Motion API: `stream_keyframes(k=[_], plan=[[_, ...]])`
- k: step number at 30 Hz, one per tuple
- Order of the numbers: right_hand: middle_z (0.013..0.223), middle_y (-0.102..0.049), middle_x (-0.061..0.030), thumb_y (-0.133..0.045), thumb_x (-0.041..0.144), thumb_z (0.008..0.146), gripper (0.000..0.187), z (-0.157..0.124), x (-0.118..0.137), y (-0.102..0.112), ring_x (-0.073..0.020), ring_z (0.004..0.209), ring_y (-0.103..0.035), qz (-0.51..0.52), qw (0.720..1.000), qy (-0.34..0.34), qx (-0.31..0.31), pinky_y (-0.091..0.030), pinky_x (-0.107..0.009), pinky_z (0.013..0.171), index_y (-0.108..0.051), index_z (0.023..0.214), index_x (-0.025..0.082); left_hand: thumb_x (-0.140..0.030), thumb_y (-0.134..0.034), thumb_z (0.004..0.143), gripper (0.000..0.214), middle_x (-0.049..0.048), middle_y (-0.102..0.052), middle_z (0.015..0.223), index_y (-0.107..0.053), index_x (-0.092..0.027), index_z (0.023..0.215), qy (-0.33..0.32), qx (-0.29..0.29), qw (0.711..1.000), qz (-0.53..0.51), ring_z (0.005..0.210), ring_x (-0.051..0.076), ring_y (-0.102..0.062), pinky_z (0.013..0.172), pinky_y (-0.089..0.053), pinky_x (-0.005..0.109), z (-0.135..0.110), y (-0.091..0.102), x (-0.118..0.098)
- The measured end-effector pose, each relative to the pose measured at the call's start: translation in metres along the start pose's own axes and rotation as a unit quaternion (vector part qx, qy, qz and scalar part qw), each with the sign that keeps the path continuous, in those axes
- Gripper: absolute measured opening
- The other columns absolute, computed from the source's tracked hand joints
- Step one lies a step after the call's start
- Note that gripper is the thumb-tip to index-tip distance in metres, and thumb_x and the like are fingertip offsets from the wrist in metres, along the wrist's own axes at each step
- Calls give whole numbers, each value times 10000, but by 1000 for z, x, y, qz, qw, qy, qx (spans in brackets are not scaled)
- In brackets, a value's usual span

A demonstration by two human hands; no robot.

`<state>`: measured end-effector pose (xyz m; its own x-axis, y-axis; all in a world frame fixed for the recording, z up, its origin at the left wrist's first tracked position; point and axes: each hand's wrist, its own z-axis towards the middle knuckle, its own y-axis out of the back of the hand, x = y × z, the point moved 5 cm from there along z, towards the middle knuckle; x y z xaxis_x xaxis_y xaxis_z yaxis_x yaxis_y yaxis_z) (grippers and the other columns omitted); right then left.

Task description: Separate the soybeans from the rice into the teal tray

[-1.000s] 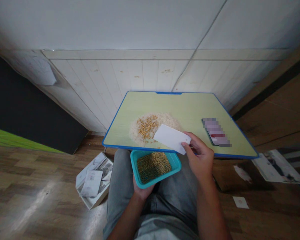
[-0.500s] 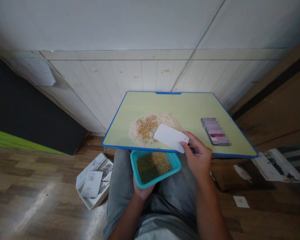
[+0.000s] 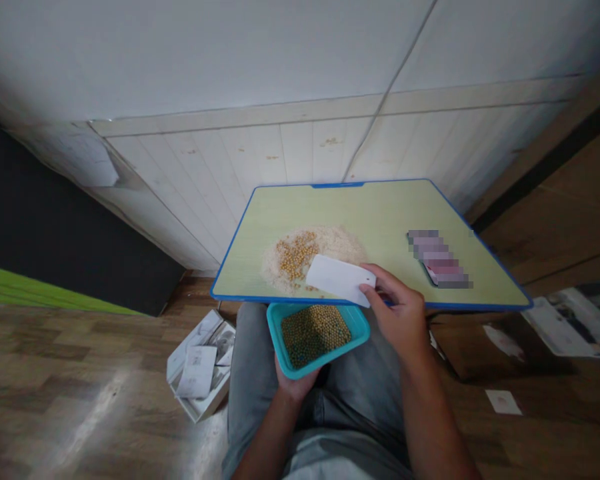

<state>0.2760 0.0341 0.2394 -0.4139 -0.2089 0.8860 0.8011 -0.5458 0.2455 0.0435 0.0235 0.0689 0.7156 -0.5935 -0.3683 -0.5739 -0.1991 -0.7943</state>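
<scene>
My right hand (image 3: 399,313) pinches a white card (image 3: 337,279) by its right end, the card lying low over the near edge of a pile of white rice (image 3: 340,241) with yellow beans (image 3: 296,256) heaped in its middle. The pile sits on a small green table with a blue rim (image 3: 380,213). My left hand (image 3: 295,385) holds a teal tray (image 3: 356,321) of yellow and green beans from underneath, just below the table's front edge, above my lap.
A phone (image 3: 440,259) lies on the table's right side. An open white box with papers (image 3: 200,372) sits on the wooden floor to the left. Papers (image 3: 570,323) and a small card (image 3: 503,402) lie on the floor to the right. A white panelled wall stands behind.
My right hand has lowered the card slightly toward the table beside the beans. The view shifted a little; the tray stays held under the table edge.
</scene>
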Motion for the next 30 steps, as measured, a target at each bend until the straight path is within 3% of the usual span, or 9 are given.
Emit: stream_keyframes(k=[6,9,14,17,26,30], plan=[[1105,-950,-55,-809,346,1005,315,-2,-2,0,-250,852,-887,8,1000,7,4,-725,-349,773,-946,1279,271,-605,-660,1064,443,12,-807,1671,-882,-368,1365,-11,12,1000,23,1789,487,-452,1418,-450,708,-8,-10,-4],[1105,-953,-47,-823,343,992,314,-2,-3,1,-258,855,-892,10,1000,9,0,-737,-362,776,-947,1274,283,-631,-722,1027,450,13,-754,1737,-885,-370,1355,-14,18,999,37,1822,494,-386,1454,-401,714,-9,-17,-5],[1070,-952,-36,-852,365,984,301,-4,-6,1,-257,818,-891,9,1000,9,-19,-744,-363,750,-952,1261,302,-682,-667,1048,516,46,-663,1828,-872,-311,1343,-3,28,998,49,1827,492,-375,1450,-385,731,-10,-29,-8],[1114,-955,-41,-862,371,985,294,-5,-8,1,-264,847,-902,6,1000,11,-20,-757,-372,768,-951,1258,309,-682,-654,1066,504,34,-642,1847,-869,-336,1362,-4,30,998,55,1835,475,-365,1451,-378,721,-13,-34,-10],[1090,-955,-36,-854,356,986,279,-5,-5,0,-254,847,-906,2,1000,22,-11,-752,-352,780,-958,1242,313,-622,-570,1109,515,61,-750,1738,-913,-293,1310,-17,20,998,53,1776,498,-467,1402,-442,713,-13,-34,-12],[1015,-948,-32,-843,355,977,294,-5,-2,2,-246,769,-882,6,1000,19,-9,-738,-346,721,-959,1241,296,-647,-689,1056,482,81,-739,1749,-894,-298,1317,-16,9,998,53,1793,507,-438,1419,-414,755,-12,-26,-9]])
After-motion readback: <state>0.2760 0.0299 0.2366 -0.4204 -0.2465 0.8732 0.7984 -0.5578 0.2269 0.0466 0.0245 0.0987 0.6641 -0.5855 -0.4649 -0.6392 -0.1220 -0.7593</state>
